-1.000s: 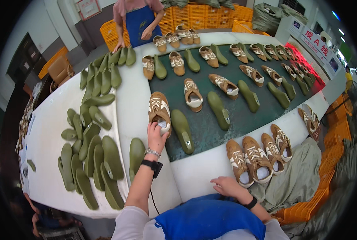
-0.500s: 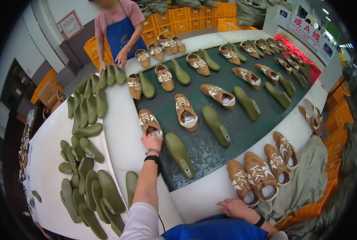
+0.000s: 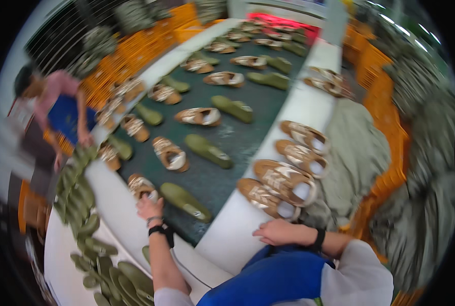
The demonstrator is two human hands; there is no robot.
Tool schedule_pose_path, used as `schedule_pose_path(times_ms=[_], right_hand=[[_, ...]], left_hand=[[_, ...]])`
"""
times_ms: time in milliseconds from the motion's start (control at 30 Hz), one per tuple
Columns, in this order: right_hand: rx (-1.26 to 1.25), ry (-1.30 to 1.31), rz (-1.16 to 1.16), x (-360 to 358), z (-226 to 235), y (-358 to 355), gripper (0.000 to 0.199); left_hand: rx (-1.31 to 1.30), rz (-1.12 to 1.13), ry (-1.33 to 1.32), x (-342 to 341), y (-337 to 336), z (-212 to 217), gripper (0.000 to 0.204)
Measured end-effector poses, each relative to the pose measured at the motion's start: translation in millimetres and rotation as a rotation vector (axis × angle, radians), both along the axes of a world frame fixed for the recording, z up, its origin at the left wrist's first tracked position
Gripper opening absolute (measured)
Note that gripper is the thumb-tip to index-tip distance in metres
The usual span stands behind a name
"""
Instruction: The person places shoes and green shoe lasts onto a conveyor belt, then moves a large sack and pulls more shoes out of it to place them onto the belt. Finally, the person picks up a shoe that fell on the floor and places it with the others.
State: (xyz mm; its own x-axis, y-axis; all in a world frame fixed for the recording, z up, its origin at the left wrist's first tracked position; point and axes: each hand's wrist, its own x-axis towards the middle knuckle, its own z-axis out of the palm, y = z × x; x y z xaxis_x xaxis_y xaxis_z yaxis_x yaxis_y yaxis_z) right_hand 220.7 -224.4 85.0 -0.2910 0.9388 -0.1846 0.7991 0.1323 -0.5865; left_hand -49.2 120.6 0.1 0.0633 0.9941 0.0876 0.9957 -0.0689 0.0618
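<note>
Landmark: a dark green belt runs from the near edge away into the distance, with white borders on both sides; every place below is given from this belt.

Signs and crates: at the far end of the belt sits a red panel, too blurred to make out. Stacks of orange crates stand beyond the belt's left border, and more orange crates line the floor to its right.

Left hand: the left hand is at the near left corner of the belt, fingers curled round the heel of a brown and white shoe; the grip looks closed on it (motion blur softens the fingertips). A black wristband sits on that wrist.

Shoe in hand: it lies on the belt just ahead of the hand, touching it, toe pointing away.

Beside it: a green sole lies on the belt just right of the held shoe, apart from the hand.

Right hand: the right hand rests flat and open on the belt's near right white border, holding nothing.

Near the right hand: a row of brown shoes stands on that right border, the closest one just ahead of the fingers.

On the belt: more shoes, each paired with a green sole, in rows.

Left border: a heap of green soles.

Other person: someone in a pink top and blue apron stands past the left border, hands at the heap.
</note>
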Motion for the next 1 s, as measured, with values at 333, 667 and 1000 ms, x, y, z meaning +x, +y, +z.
schedule_pose_path(times_ms=[333, 667, 1000], right_hand=[[-0.258, 0.014, -0.678, 77, -57, -229, 0.03], [0.151, -0.161, -1.585, 234, -75, -308, 0.084], [-0.123, -0.185, -1.314, 368, -127, -277, 0.031]], left_hand=[[-0.086, -1.052, -0.581, 113, -176, 72, 0.036], [-0.869, -1.265, -0.387, 122, -383, 73, 0.048], [-0.88, -1.105, -0.359, 182, -463, 73, 0.045]])
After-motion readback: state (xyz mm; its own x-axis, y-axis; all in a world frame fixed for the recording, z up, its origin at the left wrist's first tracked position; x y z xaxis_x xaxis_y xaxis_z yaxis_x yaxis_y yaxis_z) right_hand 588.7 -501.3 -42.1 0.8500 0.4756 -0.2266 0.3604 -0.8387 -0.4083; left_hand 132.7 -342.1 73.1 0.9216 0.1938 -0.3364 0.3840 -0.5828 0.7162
